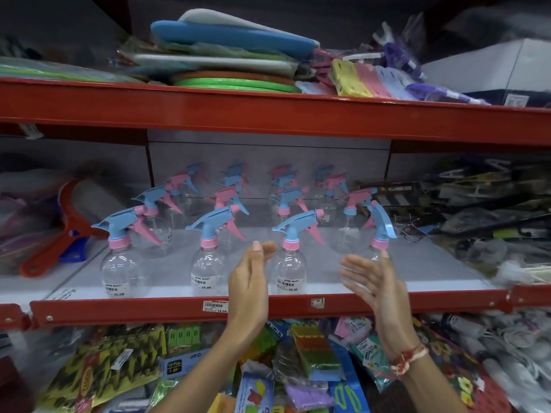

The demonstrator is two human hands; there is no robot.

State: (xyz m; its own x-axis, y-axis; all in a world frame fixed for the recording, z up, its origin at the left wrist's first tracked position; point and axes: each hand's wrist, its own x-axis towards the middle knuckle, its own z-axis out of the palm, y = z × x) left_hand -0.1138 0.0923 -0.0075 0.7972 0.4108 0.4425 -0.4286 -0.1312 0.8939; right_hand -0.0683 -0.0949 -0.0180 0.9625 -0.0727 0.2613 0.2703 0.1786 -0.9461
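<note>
Both hands are raised in front of the middle shelf, palms turned toward each other, holding nothing. The left hand [249, 281] has its fingers straight and pressed together, tips pointing up; the right hand [374, 281] has its fingers straight but slightly spread, reaching leftward. Between the two sets of fingertips stands the clear plastic spray bottle with a pink collar and blue trigger head [290, 263], near the front of the shelf; neither hand touches it, and a little open air shows on each side of its body. Just left of the left fingers is a second clear spray bottle with the same blue head [208, 263], and directly behind the right fingertips stands a third clear bottle whose blue trigger points down [380, 234], so close I cannot tell whether the fingers brush it. More bottles in pink and blue [226, 198] stand in rows farther back, with bare grey shelf board [328, 263] between them. Below the wrists runs the red metal shelf lip [149, 311], and the red upper shelf edge [268, 114] hangs well above the fingertips, leaving tall open space over the bottles. A red and white thread band [407, 359] circles the right wrist.
</note>
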